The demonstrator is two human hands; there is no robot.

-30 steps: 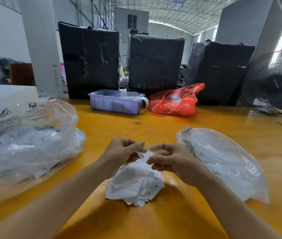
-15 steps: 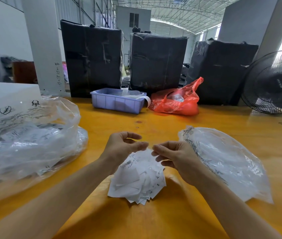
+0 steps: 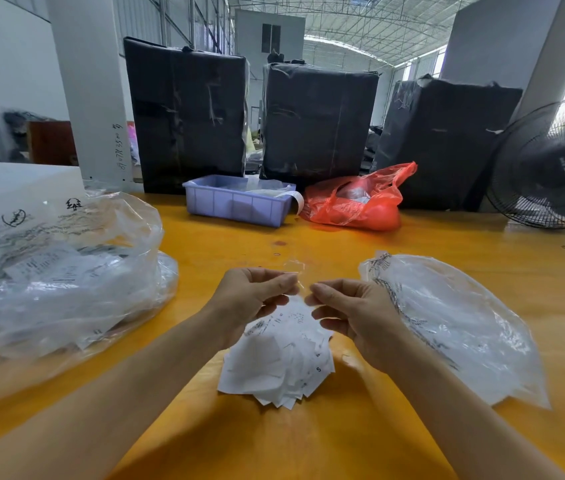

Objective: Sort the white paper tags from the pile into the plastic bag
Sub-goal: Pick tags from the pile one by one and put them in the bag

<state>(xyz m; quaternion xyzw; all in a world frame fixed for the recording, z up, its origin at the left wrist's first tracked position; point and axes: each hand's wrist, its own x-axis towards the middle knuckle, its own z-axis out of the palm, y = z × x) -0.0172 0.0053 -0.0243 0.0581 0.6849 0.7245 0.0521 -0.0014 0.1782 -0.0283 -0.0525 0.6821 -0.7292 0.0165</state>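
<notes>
Both hands, left hand and right hand, pinch a small clear plastic bag above the tag pile, likely opening it for loading.

Daylit warehouse, yellow table

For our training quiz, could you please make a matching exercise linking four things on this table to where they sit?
Things:
1. pile of paper tags
2. red bag
3. blue tray
4. fan

Places:
A. far right edge of the table
B. below the two hands
C. at the back, left of the red bag
D. at the back, right of the blue tray

Pairs: 1-B, 2-D, 3-C, 4-A
</notes>
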